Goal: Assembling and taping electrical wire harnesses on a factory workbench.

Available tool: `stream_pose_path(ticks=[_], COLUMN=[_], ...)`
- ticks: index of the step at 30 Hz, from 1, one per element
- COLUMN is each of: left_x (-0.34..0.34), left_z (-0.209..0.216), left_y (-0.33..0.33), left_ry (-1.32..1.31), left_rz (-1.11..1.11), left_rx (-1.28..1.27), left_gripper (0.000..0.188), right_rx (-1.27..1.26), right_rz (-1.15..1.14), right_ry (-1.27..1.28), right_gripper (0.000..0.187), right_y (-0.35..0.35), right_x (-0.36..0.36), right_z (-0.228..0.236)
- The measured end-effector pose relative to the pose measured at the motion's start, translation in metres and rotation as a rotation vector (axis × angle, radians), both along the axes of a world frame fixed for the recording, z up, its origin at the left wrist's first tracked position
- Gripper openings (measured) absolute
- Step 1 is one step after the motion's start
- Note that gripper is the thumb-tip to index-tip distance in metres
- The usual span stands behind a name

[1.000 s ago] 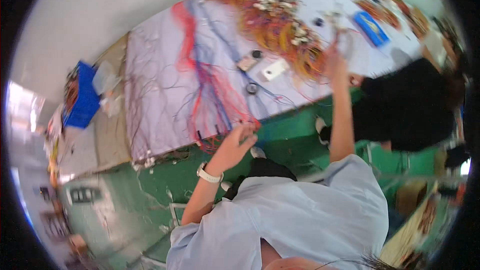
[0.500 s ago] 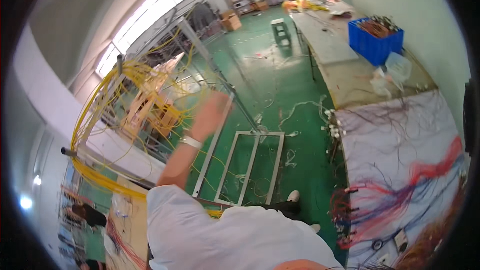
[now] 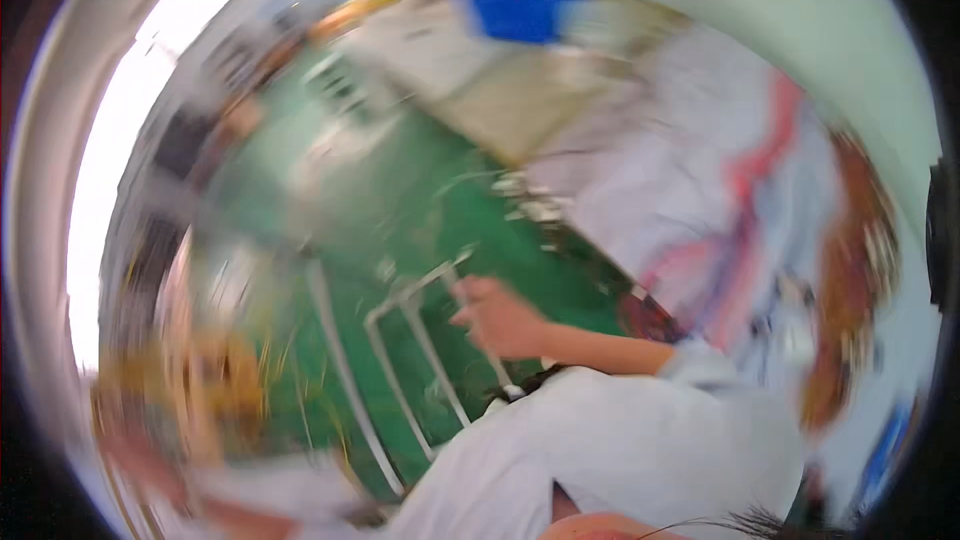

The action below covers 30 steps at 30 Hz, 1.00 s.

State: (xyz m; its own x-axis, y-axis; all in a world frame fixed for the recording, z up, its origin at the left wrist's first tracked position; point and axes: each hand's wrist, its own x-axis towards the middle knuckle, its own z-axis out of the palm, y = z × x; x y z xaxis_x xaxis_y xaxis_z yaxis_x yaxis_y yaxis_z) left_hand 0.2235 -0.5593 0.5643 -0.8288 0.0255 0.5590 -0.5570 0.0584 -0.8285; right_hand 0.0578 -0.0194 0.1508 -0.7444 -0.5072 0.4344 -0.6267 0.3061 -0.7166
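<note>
Head view: red and blue wires (image 3: 743,190) are left untouched; nothing is seen held by right hand (image 3: 500,320), fingers slightly apart; blurred left hand's (image 3: 140,462) fingers cannot be told.

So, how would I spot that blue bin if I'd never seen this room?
Start at the pale wall and the white-covered worktop below it. Follow that up the picture to the tan stretch, where the blue bin stands near the wall. Unlike the pale, blurry plastic bag beside it, it's boxy and bright blue, with reddish-brown contents.
</note>
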Motion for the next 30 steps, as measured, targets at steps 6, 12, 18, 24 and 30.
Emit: stream_pose_path(ticks=[6,12,18,24,30], left_x=[-0.500,-0.519,-0.429,-0.286,-0.036], left_z=[-0.115,-0.171,-0.192,-0.203,-0.220], left_y=[0.266,0.510,0.565,0.521,0.491], left_ry=[-0.359,-0.711,-0.934,-0.911,-0.617], left_rz=[-1.052,-1.463,-1.485,-1.217,-0.776], left_rx=[0.278,0.454,0.658,0.970,1.205], left_gripper=[0.045,0.041,0.037,0.034,0.009], right_rx=[-0.165,0.005,-0.135,-0.341,-0.360], right_rz=[-0.112,-1.033,-1.493,-1.055,0.063], right_ry=[0.144,-0.143,-0.172,-0.260,0.166], right_gripper=[0.030,0.025,0.012,0.012,0.051], right_y=[0.008,0.190,0.260,0.232,0.136], right_x=[0.046,0.135,0.200,0.140,0.074], right_z=[-0.040,-0.061,-0.051,-0.038,0.079])
